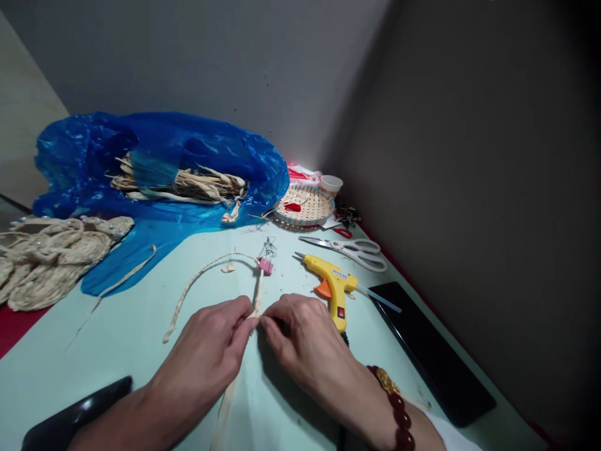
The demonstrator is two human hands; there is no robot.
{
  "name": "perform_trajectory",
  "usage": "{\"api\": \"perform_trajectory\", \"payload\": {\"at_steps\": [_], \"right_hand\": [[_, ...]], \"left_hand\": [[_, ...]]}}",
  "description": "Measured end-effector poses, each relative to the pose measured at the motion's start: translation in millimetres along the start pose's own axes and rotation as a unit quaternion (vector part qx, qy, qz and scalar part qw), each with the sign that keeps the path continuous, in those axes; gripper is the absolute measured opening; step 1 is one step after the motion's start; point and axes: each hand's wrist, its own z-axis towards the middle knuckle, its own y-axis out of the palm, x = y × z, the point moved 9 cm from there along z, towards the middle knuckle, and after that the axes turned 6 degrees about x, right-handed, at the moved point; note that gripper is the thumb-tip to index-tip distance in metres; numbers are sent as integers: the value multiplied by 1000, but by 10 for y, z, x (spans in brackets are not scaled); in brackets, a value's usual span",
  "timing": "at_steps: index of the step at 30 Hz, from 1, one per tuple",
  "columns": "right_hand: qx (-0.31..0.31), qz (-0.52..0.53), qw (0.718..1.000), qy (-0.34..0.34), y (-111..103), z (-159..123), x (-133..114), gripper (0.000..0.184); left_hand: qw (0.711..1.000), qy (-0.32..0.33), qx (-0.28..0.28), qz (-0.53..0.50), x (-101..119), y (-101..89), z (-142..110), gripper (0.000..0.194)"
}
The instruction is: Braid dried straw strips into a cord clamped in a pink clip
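A pale braided straw cord [258,292] runs from a pink binder clip [265,266] down to my fingers. My left hand [206,341] pinches the cord's lower end between thumb and forefinger. Close beside it, my right hand [305,338] pinches at the same spot, its fingertips touching the straw. A loose strand [225,407] hangs below my left hand toward the near edge. From the clip, a finished-looking curved length of cord [188,291] bends to the left. A yellow hot glue gun [334,279] lies just beyond my right hand.
Bundled dry straw [183,181] lies in a blue plastic bag [211,141]. Woven straw pieces [61,263] sit at left. White-handled scissors [361,250], a round woven basket [310,203] and a paper cup [331,184] stand farther back. A black flat tray [432,354] lies at right.
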Motion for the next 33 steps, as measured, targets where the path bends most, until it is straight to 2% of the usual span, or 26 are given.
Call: {"api": "perform_trajectory", "payload": {"at_steps": [3, 7, 12, 14, 18, 23, 27, 30, 33], "right_hand": [[25, -14, 1000, -3, -4, -11, 10, 21], [60, -9, 998, -4, -2, -39, -5, 21], [64, 20, 998, 19, 12, -39, 0, 20], [58, 31, 998, 24, 18, -26, -1, 20], [40, 64, 996, 42, 46, 1, 21, 24], [29, 120, 990, 63, 66, 1, 43, 25], [18, 173, 982, 77, 70, 17, 66, 27], [-6, 237, 967, 92, 99, 33, 97, 27], [-38, 298, 948, 102, 168, 31, 117, 27]], "left_hand": [[1000, -9, -7, -7, -11, 8, -23, 29], [999, -6, 12, 36, -15, -26, -14, 29], [989, 67, 65, 110, 79, -80, -46, 26], [973, 126, 110, 162, 182, -111, -104, 25], [915, 247, 191, 253, 430, -118, -271, 25], [854, 329, 265, 302, 597, -143, -430, 23], [831, 356, 269, 331, 601, -94, -523, 22], [823, 340, 273, 365, 596, -58, -595, 30], [815, 332, 251, 402, 604, 41, -661, 36]]}}
